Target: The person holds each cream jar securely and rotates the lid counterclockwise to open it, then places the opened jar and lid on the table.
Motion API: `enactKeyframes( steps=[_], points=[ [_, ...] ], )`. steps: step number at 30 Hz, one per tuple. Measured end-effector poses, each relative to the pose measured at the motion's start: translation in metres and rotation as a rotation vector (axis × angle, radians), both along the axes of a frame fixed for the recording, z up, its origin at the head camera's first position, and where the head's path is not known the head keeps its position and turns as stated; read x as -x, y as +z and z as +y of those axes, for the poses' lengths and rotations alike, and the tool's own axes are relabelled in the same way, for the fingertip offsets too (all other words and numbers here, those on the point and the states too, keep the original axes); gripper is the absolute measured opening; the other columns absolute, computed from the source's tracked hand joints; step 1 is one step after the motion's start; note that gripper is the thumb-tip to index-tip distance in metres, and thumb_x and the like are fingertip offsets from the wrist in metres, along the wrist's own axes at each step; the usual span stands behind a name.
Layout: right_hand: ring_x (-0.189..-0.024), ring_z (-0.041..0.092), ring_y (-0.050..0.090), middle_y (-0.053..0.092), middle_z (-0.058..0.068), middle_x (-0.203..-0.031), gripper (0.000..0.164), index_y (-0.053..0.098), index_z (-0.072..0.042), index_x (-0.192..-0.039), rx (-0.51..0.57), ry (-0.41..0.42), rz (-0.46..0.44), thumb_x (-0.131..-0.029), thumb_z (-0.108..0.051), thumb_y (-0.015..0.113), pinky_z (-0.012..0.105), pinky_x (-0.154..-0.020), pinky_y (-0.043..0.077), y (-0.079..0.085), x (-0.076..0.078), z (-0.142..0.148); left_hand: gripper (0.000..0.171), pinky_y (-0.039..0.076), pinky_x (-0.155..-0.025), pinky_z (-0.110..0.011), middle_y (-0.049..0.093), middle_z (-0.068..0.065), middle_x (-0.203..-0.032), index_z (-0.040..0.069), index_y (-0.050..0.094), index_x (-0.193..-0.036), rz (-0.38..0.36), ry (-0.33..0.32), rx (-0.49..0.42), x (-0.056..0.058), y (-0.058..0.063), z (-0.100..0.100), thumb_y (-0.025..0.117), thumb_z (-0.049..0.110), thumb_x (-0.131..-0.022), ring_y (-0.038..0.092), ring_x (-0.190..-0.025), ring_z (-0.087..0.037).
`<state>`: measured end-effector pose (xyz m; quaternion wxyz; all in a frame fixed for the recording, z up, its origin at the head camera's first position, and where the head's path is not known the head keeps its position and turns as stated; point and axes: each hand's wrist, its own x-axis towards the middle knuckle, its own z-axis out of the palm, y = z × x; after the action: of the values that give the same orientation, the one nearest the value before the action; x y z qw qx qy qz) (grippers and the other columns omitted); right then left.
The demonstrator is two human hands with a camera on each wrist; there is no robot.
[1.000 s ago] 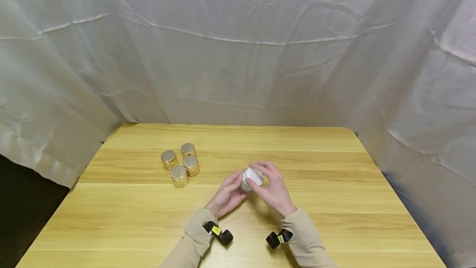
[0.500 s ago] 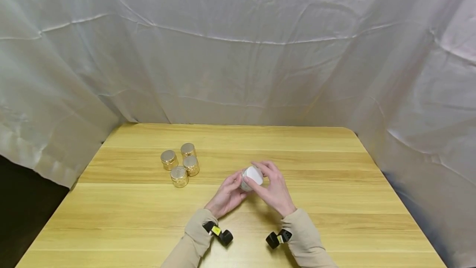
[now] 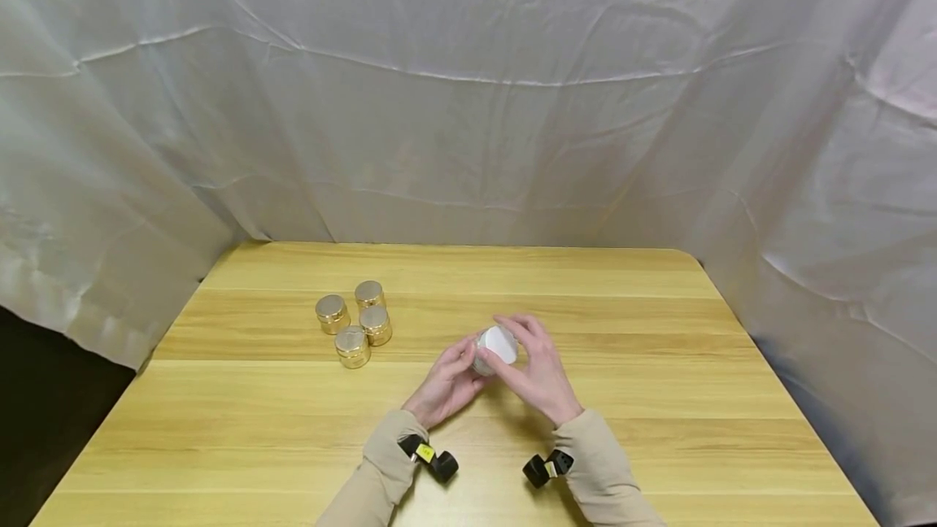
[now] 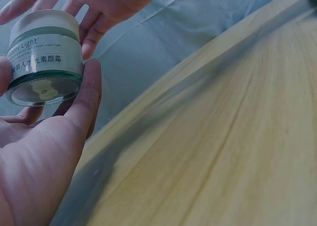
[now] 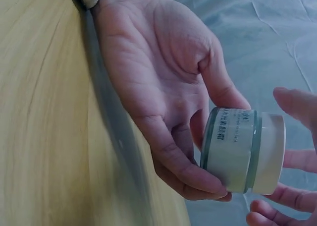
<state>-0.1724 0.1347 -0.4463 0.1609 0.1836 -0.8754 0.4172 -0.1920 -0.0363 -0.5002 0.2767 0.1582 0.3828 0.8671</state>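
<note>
A small cosmetic cream jar point(image 4: 47, 57) with a white lid point(image 3: 501, 346) and a printed label is held above the table. My left hand point(image 3: 445, 387) grips the jar's body, thumb on one side and fingers on the other; the left wrist view shows its base uncovered. Around the lid, the fingers of my right hand point(image 3: 538, 372) are spread. In the right wrist view its thumb stands a little apart from the lid, and its other fingers lie close to the rim. Whether those fingers touch it is hard to tell.
Several gold-lidded jars point(image 3: 353, 346) stand together on the left part of the wooden table point(image 3: 622, 332). A pale grey cloth point(image 3: 468, 128) hangs behind the table and along its sides. Each wrist bears a small black camera point(image 3: 442, 466).
The right thumb and index finger have shifted slightly on the lid, so more of its white top shows than a second ago. The left hand and jar have stayed almost still.
</note>
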Motion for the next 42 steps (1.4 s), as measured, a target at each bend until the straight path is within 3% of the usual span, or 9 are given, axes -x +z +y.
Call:
enactKeyframes(
  steps=[3, 7, 13, 18, 22, 28, 35, 42],
  points=[
    [-0.11, 0.029, 0.062, 0.065, 0.013, -0.118, 0.052, 0.066, -0.005, -0.128, -0.024, -0.022, 0.031, -0.083, -0.028, 0.081, 0.049, -0.092, 0.055, 0.0, 0.001, 0.0, 0.064, 0.046, -0.113, -0.025, 0.033, -0.01, -0.149, -0.006, 0.008, -0.157, -0.006, 0.0, -0.005, 0.0, 0.0, 0.0, 0.038, 0.023, -0.109, 0.048, -0.129, -0.013],
    [-0.108, 0.027, 0.062, 0.066, 0.012, -0.116, 0.047, 0.068, -0.005, -0.125, -0.03, 0.009, 0.038, -0.084, -0.022, 0.081, 0.044, -0.09, 0.054, 0.0, 0.0, 0.0, 0.065, 0.046, -0.113, -0.025, 0.035, -0.009, -0.147, -0.006, 0.006, -0.157, -0.006, -0.005, -0.006, 0.0, 0.0, -0.001, 0.038, 0.023, -0.109, 0.049, -0.128, -0.013],
    [-0.114, 0.031, 0.06, 0.064, 0.014, -0.124, 0.046, 0.067, -0.006, -0.128, -0.013, 0.06, 0.001, -0.085, -0.018, 0.077, 0.051, -0.094, 0.053, 0.001, 0.0, 0.001, 0.064, 0.046, -0.114, -0.025, 0.035, -0.009, -0.148, -0.006, 0.007, -0.157, 0.009, -0.007, -0.006, 0.0, 0.0, -0.001, 0.036, 0.024, -0.109, 0.049, -0.129, -0.013],
    [-0.118, 0.032, 0.058, 0.062, 0.013, -0.126, 0.053, 0.064, -0.008, -0.132, -0.036, 0.002, -0.024, -0.086, -0.03, 0.078, 0.056, -0.097, 0.052, -0.001, 0.0, 0.0, 0.063, 0.046, -0.113, -0.024, 0.035, -0.008, -0.147, -0.007, 0.007, -0.157, 0.013, 0.0, 0.003, -0.001, 0.0, -0.001, 0.036, 0.022, -0.109, 0.049, -0.129, -0.013],
    [-0.115, 0.031, 0.058, 0.065, 0.012, -0.119, 0.055, 0.065, -0.007, -0.13, -0.078, -0.052, -0.022, -0.085, -0.035, 0.079, 0.054, -0.096, 0.052, -0.001, -0.001, -0.001, 0.063, 0.046, -0.113, -0.024, 0.035, -0.009, -0.147, -0.007, 0.007, -0.157, 0.007, 0.0, 0.006, -0.001, 0.0, -0.001, 0.036, 0.023, -0.109, 0.049, -0.128, -0.013],
    [-0.11, 0.03, 0.059, 0.067, 0.01, -0.111, 0.053, 0.067, -0.005, -0.126, -0.123, -0.062, 0.033, -0.085, -0.035, 0.079, 0.049, -0.092, 0.052, 0.0, -0.002, -0.001, 0.064, 0.047, -0.111, -0.024, 0.038, -0.007, -0.144, -0.007, 0.009, -0.156, 0.009, 0.003, 0.001, -0.001, 0.0, -0.001, 0.038, 0.024, -0.109, 0.049, -0.127, -0.013],
    [-0.107, 0.024, 0.056, 0.066, 0.008, -0.109, 0.047, 0.068, -0.008, -0.127, -0.133, 0.011, 0.068, -0.085, -0.028, 0.079, 0.038, -0.088, 0.05, 0.0, 0.0, 0.003, 0.063, 0.047, -0.11, -0.023, 0.04, -0.004, -0.141, -0.007, 0.008, -0.157, 0.015, 0.001, 0.001, -0.001, 0.0, 0.0, 0.037, 0.024, -0.109, 0.05, -0.126, -0.012],
    [-0.119, 0.03, 0.055, 0.062, 0.012, -0.127, 0.051, 0.064, -0.011, -0.133, -0.106, 0.164, 0.041, -0.083, -0.015, 0.079, 0.053, -0.098, 0.053, 0.003, 0.002, 0.012, 0.065, 0.046, -0.113, -0.025, 0.04, -0.005, -0.145, -0.005, 0.006, -0.158, -0.001, 0.002, 0.0, -0.001, -0.001, -0.001, 0.039, 0.024, -0.109, 0.051, -0.128, -0.012]
  ],
)
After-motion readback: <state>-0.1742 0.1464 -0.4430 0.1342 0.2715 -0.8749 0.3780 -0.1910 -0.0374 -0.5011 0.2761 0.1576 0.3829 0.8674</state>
